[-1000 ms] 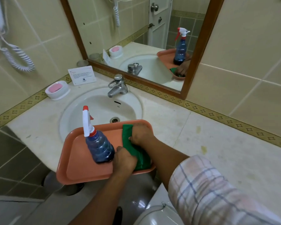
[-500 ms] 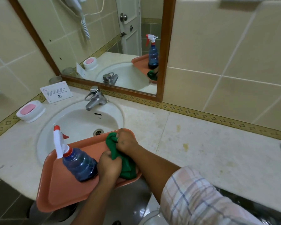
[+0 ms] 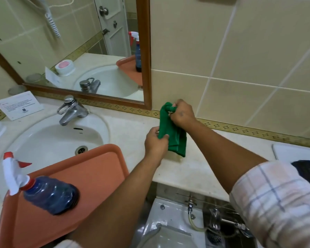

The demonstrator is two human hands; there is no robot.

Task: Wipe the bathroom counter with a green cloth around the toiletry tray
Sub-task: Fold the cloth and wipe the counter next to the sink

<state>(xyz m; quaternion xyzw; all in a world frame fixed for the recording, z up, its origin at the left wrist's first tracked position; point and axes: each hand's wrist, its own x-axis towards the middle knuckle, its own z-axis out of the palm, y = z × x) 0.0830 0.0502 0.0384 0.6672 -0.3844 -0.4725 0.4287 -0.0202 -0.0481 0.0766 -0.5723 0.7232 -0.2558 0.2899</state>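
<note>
Single head view, looking steeply down, close over counter [image 3: 200, 169].

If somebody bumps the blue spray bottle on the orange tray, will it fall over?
Probably fairly easily. The spray bottle stands tall on a narrow base, with its trigger head sticking out on top. The tray looks smooth and overhangs the counter edge, so the bottle might also slide.

Two bare forearms reach forward from the bottom of the view. The left hand [image 3: 156, 140] sits lower and nearer, fingers pinched closed, knuckles up. The right hand [image 3: 182, 114] is higher and farther, fist curled shut, its wrist bent. A plaid sleeve [image 3: 276, 199] covers the right upper arm.
</note>
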